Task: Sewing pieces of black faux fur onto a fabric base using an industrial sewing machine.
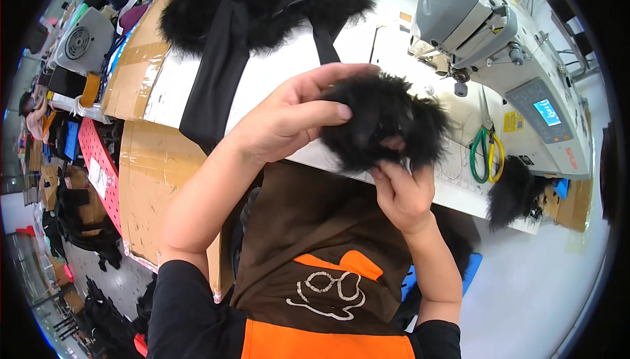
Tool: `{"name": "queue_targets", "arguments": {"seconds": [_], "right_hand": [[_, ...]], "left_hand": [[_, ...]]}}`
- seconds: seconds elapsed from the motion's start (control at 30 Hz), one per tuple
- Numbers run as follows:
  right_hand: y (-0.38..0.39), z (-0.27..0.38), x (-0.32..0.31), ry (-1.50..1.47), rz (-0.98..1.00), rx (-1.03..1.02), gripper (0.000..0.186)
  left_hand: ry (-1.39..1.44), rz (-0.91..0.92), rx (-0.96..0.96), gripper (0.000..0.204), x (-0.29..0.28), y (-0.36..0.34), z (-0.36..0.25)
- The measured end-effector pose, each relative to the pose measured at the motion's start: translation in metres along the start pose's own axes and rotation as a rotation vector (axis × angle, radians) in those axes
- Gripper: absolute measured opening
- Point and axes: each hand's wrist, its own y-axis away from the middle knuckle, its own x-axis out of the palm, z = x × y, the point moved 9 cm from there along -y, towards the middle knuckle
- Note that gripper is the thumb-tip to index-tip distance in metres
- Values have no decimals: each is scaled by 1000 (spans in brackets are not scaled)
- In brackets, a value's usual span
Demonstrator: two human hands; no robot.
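Observation:
Between my two hands is a fluffy black fur piece (354, 129), raised above the front edge of the white sewing table (262, 90). My left hand (289, 113) grips its left side, with the thumb on top and the fingers behind. From below, my right hand (408, 195) pinches its lower edge. A gap in the middle of the fur shows a bit of skin, so fingers seem to be inside or behind it. Farther back on the table lies a black garment with fur trim (275, 21) and long straps.
A sewing machine (472, 24) with a lit control panel (539, 111) stands at the right. Scissors with green and yellow handles (487, 152) lie near it, beside another black fur piece (510, 195). Cardboard (151, 182) covers the left side. Far left, another person (36, 121) is visible.

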Motion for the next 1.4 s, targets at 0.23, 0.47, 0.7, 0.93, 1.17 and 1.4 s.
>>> {"name": "queue_targets", "arguments": {"seconds": [0.23, 0.47, 0.7, 0.93, 1.17, 1.4], "right_hand": [[-12, -8, 6, -24, 106, 122, 23], [-11, -12, 9, -79, 78, 143, 23], [-5, -15, 15, -101, 35, 143, 24], [-17, -10, 13, -161, 109, 111, 22], [-14, -7, 21, -165, 143, 70, 22], [-18, -3, 27, -102, 186, 30, 23]], "left_hand": [[109, -18, 92, 61, -13, 0, -8], [115, -96, 85, 62, -13, -3, -1], [164, -124, 120, 59, -22, 4, 12], [-217, -172, 18, 53, -26, 3, -2], [-617, -248, -7, 37, -34, -3, -12], [-1173, -100, 238, 21, -16, -4, -34]]}}
